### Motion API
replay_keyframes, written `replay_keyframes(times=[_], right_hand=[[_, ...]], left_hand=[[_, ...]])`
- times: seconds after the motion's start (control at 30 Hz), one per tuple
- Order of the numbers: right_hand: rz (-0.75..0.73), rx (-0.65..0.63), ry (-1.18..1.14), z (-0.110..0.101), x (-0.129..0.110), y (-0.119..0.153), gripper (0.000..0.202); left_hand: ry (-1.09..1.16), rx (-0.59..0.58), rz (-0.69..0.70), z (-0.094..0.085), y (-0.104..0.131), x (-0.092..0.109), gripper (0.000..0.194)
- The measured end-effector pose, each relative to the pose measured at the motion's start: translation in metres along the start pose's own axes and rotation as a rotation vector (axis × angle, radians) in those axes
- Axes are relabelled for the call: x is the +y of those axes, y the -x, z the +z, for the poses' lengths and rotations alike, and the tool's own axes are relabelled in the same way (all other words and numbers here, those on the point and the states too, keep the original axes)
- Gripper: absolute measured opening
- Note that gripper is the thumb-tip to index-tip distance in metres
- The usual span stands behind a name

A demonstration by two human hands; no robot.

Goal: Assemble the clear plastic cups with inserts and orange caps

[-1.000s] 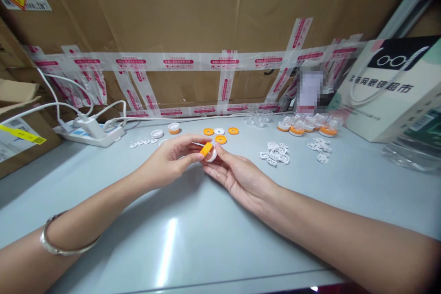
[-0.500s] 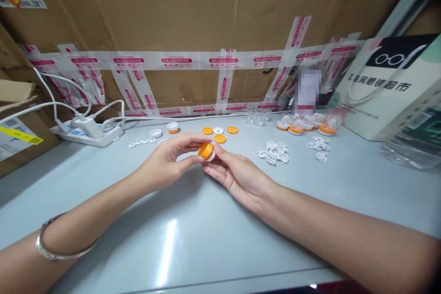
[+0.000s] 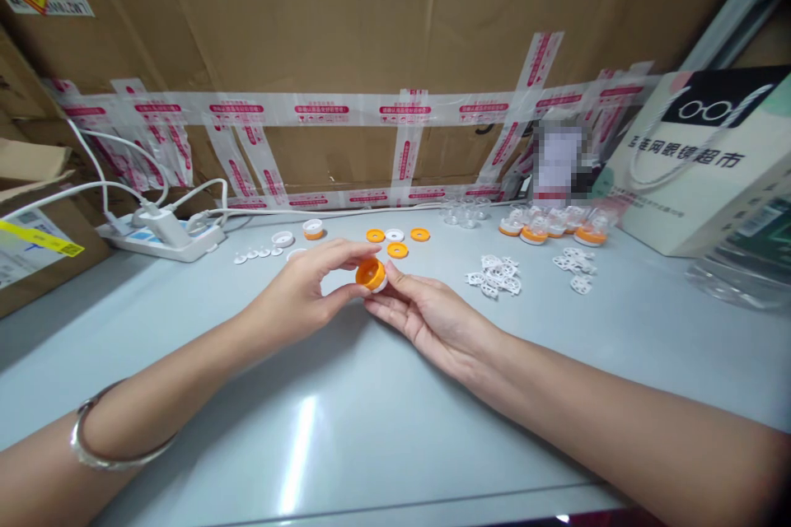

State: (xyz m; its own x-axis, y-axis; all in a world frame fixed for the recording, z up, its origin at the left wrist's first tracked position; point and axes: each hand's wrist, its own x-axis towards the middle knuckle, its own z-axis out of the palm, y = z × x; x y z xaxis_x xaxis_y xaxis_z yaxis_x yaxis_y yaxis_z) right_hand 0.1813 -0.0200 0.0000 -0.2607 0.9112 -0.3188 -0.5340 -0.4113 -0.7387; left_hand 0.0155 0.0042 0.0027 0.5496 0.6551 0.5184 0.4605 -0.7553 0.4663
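Note:
An orange-and-white round plastic cap (image 3: 372,274) is held above the table between both hands, its hollow orange side tilted toward me. My left hand (image 3: 321,280) pinches it from the left with thumb and fingertips. From the right, my right hand (image 3: 426,309) grips its white side with thumb and fingers, which hide part of it. Just beyond lie orange rings (image 3: 397,250) and a white ring (image 3: 394,235). Left of these stand another orange-and-white cap (image 3: 313,230), a white cup-like part (image 3: 283,239) and several small white discs (image 3: 262,252).
White openwork pieces (image 3: 494,275) lie in two piles at right. Behind them are clear plastic parts (image 3: 465,212) and domed orange-and-white assemblies (image 3: 535,235). A power strip (image 3: 161,232) with cables sits at left. A paper bag (image 3: 685,165) and a taped carton (image 3: 346,25) bound the table.
The cap has tipped so more of its hollow orange inside faces me. Both hands keep their hold in nearly the same place. The whole view has shifted slightly.

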Motion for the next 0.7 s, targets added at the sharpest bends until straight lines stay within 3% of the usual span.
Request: replay_keyframes(times=[0.23,0.4,0.7], right_hand=[[0.023,-0.095,0.057,-0.004,0.0,-0.002,0.012],[0.031,-0.093,0.109,-0.004,-0.001,-0.002,0.007],[0.065,-0.149,0.15,-0.007,-0.012,-0.002,0.017]], left_hand=[[-0.022,-0.067,0.044,-0.003,0.0,0.001,0.027],[-0.041,-0.025,0.07,-0.002,0.001,0.002,0.027],[-0.269,0.051,0.327,-0.01,0.003,-0.01,0.036]])
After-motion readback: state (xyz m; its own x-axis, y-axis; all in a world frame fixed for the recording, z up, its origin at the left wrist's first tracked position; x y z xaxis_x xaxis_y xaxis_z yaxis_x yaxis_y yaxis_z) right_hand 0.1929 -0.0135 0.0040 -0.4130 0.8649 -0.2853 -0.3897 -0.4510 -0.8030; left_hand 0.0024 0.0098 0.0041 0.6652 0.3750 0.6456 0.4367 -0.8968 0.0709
